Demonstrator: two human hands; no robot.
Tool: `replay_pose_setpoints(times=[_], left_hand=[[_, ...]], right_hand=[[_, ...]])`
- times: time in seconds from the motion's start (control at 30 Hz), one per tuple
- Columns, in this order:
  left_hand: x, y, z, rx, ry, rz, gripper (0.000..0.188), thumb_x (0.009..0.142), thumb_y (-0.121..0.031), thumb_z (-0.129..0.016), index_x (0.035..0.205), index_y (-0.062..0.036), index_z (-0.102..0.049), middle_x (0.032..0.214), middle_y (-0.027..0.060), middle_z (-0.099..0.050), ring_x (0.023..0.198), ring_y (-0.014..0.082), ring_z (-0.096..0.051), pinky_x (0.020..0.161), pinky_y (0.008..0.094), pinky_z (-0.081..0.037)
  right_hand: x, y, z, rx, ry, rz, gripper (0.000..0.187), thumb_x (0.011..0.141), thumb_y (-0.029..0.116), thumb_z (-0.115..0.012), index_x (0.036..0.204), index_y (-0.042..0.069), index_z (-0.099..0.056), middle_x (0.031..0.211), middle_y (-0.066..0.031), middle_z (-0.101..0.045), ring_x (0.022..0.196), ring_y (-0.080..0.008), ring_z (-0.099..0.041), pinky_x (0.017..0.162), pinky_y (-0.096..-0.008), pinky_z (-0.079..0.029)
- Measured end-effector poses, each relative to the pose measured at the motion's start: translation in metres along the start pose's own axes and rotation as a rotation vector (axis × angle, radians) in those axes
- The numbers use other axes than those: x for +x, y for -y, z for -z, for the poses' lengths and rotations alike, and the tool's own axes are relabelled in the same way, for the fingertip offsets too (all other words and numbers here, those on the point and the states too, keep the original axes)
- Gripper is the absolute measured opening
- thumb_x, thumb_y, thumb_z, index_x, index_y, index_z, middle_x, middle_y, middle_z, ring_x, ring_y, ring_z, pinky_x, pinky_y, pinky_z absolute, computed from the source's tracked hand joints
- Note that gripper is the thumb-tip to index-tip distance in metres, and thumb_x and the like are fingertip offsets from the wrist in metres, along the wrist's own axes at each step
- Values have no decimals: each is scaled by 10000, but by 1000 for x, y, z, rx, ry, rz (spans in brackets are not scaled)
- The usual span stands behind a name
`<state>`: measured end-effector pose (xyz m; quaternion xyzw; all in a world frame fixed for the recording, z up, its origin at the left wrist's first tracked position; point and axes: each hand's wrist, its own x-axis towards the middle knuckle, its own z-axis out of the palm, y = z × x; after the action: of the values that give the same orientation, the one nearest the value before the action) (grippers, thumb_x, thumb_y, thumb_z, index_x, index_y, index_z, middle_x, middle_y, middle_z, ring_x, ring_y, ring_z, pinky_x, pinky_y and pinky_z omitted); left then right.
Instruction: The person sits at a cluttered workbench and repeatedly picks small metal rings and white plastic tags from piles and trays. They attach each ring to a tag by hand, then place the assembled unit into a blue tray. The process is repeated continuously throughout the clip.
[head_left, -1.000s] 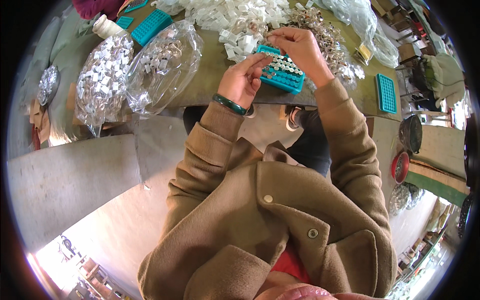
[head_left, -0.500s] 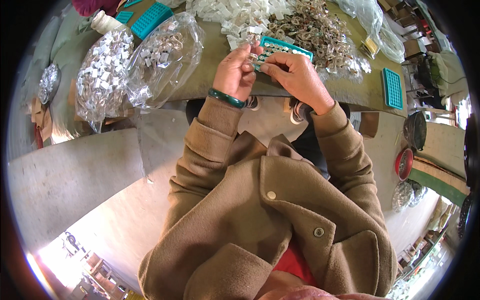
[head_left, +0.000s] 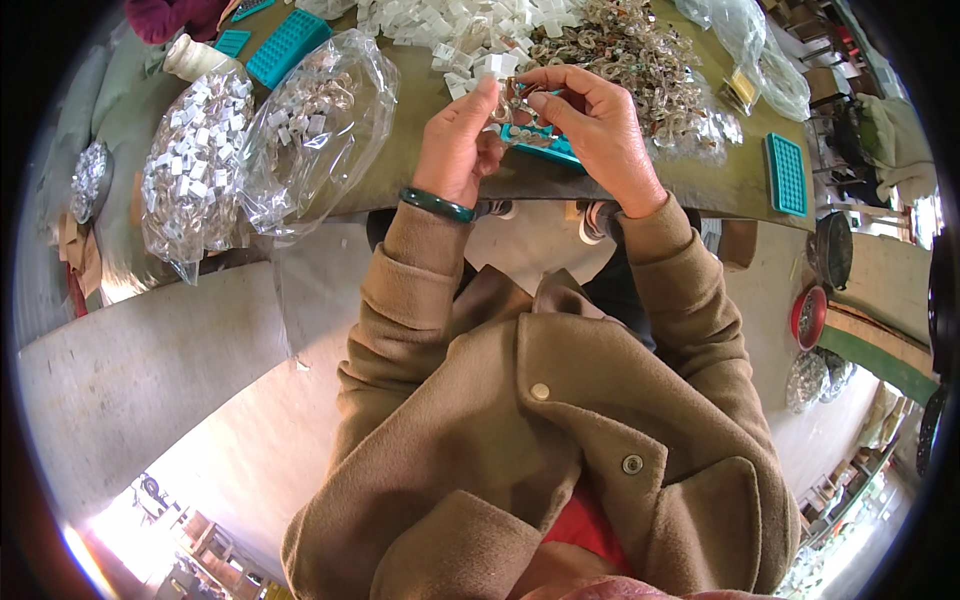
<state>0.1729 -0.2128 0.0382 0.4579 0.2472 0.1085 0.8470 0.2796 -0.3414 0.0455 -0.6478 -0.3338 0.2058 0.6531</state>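
Observation:
My left hand (head_left: 458, 145), with a dark green bangle (head_left: 437, 204) at the wrist, is raised over the table's near edge, thumb up and fingers curled round a small clear piece (head_left: 503, 108). Facing it, my right hand (head_left: 598, 130) pinches a thin brownish piece (head_left: 520, 92) between thumb and forefinger. The two pieces meet or overlap between the hands; whether they are joined I cannot tell. Under the fingers lies a teal tray with round holes (head_left: 560, 150), partly hidden by my right hand. Just beyond is a heap of small white boxes (head_left: 455, 30).
A pile of clear and brownish loops (head_left: 625, 70) lies right of the boxes. Clear bags of white pieces (head_left: 200, 150) and loops (head_left: 320, 120) stand left. Another teal tray (head_left: 786, 175) is at the right edge, a teal block (head_left: 288, 48) at back left. A person's purple sleeve (head_left: 172, 15) shows far left.
My right hand has moved up and turned, bringing a thin brownish piece to my left hand. The left hand has shifted slightly left and opened wider; the tray between them is more covered.

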Motion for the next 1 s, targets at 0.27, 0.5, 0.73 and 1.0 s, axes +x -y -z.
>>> replay_pose_setpoints(times=[0.27,0.5,0.73,1.0], left_hand=[[2,8,-3,-205,-54,23,197,962,-254,-595,1017,-70,-640,802,20,-656,536,13,-448,408,160,-292],[-9,8,-10,-208,-46,54,217,968,-257,-595,1068,-68,-631,874,10,-660,626,37,-524,494,165,-380],[-16,10,-5,-102,107,0,213,950,-186,-609,1116,-54,-628,831,-28,-604,685,40,-510,545,188,-400],[-27,6,-3,-267,191,44,363,952,-256,-580,1238,-32,-574,825,-51,-556,690,42,-474,578,187,-404]], right_hand=[[-4,3,-1,144,-76,-56,157,893,59,-656,1037,2,-685,782,16,-649,711,-26,-566,618,-195,-467],[-7,-5,-9,193,-198,-34,130,890,77,-675,995,0,-686,767,21,-637,660,-18,-541,575,-176,-439],[-10,-2,-12,258,-213,-62,124,906,94,-668,993,7,-682,788,8,-662,643,-17,-530,568,-173,-436],[-16,2,-9,390,-207,-51,139,911,144,-677,975,20,-675,809,-6,-673,624,-40,-536,577,-196,-445]])
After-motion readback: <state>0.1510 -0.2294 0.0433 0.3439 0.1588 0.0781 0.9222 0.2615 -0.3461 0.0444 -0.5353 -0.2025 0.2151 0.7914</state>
